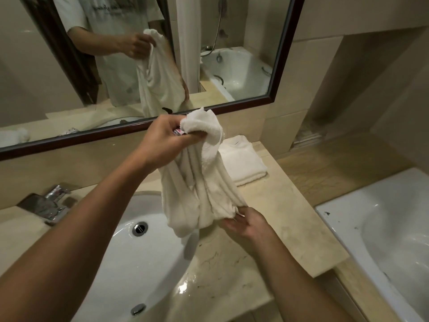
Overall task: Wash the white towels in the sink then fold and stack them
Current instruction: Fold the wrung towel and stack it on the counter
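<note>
A white towel point(199, 189) hangs bunched above the right edge of the sink point(144, 256). My left hand point(169, 140) grips its top corner, raised in front of the mirror. My right hand point(246, 225) pinches the towel's lower right corner just over the counter. A folded white towel point(243, 159) lies flat on the counter behind the hanging one, against the wall.
The chrome tap point(50, 203) stands left of the sink. The beige stone counter point(232, 263) is wet near the front. A white bathtub point(380, 228) sits to the right below the counter. A dark-framed mirror point(276, 66) covers the wall ahead.
</note>
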Motion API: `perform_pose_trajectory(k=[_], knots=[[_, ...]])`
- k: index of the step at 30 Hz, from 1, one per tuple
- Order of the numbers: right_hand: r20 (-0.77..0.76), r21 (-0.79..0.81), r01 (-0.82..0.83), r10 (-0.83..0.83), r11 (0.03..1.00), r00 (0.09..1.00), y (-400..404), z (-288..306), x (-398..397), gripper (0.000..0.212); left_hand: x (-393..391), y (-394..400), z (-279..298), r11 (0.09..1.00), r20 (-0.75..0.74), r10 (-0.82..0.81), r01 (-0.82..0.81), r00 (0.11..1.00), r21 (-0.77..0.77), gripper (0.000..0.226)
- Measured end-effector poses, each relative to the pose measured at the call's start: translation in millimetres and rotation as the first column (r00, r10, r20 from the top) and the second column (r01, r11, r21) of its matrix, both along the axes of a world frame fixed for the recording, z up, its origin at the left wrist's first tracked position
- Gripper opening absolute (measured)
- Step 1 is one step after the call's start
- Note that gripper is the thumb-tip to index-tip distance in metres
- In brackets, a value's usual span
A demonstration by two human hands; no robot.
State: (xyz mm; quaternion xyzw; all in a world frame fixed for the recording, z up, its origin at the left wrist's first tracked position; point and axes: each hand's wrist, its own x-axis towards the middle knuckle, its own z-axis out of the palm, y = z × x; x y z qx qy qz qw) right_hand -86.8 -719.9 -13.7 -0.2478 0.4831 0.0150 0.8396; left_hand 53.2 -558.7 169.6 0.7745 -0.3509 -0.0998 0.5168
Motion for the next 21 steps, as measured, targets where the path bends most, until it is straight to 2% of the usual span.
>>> perform_pose_trajectory(k=[1,2,3,4,5,7,8,10,11,12,13,14,15,17,18,19,21], knots=[[0.024,0.008,0.004,-0.004,1.000,1.000,-5,-1,-2,0.024,3,2,-2,0.999,0.031,0.026,-0.027,0.999,0.033,0.021],[0.012,-0.085,-0.068,0.069,0.994,0.998,-10,-1,-4,0.025,6,5,-3,0.997,0.067,0.050,-0.054,0.997,0.061,0.020],[-0.041,-0.251,-0.216,0.213,0.943,0.976,-19,-2,-7,0.027,12,7,-4,0.994,0.094,0.073,-0.080,0.993,0.079,0.019],[-0.121,-0.424,-0.376,0.360,0.824,0.925,-26,2,-13,0.028,16,11,-5,0.990,0.120,0.090,-0.103,0.989,0.100,0.018],[-0.215,-0.544,-0.533,0.506,0.648,0.835,-35,4,-20,0.028,18,15,-7,0.986,0.142,0.099,-0.117,0.985,0.121,0.016],[-0.347,-0.644,-0.672,0.644,0.365,0.682,-63,16,-33,0.024,22,20,-10,0.981,0.171,0.086,-0.113,0.981,0.155,0.014],[-0.328,-0.670,-0.651,0.644,0.358,0.691,-76,24,-37,0.022,24,22,-11,0.980,0.177,0.085,-0.114,0.980,0.164,0.016],[-0.207,-0.687,-0.552,0.601,0.472,0.772,-94,37,-43,0.018,25,23,-13,0.982,0.172,0.086,-0.113,0.981,0.154,0.020],[-0.203,-0.703,-0.541,0.598,0.462,0.775,-101,38,-44,0.015,24,22,-13,0.986,0.159,0.077,-0.098,0.984,0.134,0.020],[-0.271,-0.728,-0.578,0.619,0.370,0.737,-101,42,-44,0.019,22,20,-12,0.991,0.138,0.055,-0.071,0.989,0.114,0.018],[-0.345,-0.755,-0.609,0.644,0.242,0.683,-95,48,-42,0.036,20,16,-10,0.994,0.105,0.018,-0.029,0.994,0.106,0.015],[-0.352,-0.787,-0.593,0.667,0.168,0.656,-83,59,-38,0.057,15,12,-9,0.993,0.088,-0.025,0.014,0.996,0.120,0.012],[-0.261,-0.846,-0.505,0.692,0.172,0.673,-68,73,-31,0.077,10,5,-7,0.987,0.086,-0.078,0.065,0.993,0.144,0.010],[0.029,-0.924,-0.255,0.717,0.285,0.697,-41,110,-9,0.095,-2,-11,-8,0.965,0.111,-0.197,0.173,0.974,0.199,0.006],[0.104,-0.936,-0.180,0.724,0.304,0.682,-30,128,3,0.095,-7,-19,-7,0.952,0.126,-0.244,0.213,0.961,0.218,0.011],[0.114,-0.949,-0.148,0.740,0.279,0.663,-22,143,13,0.089,-10,-25,-6,0.942,0.127,-0.277,0.243,0.953,0.231,0.018],[0.006,-0.979,-0.160,0.800,0.128,0.601,-17,166,27,0.055,-10,-30,-5,0.929,0.112,-0.303,0.267,0.946,0.257,0.014]])
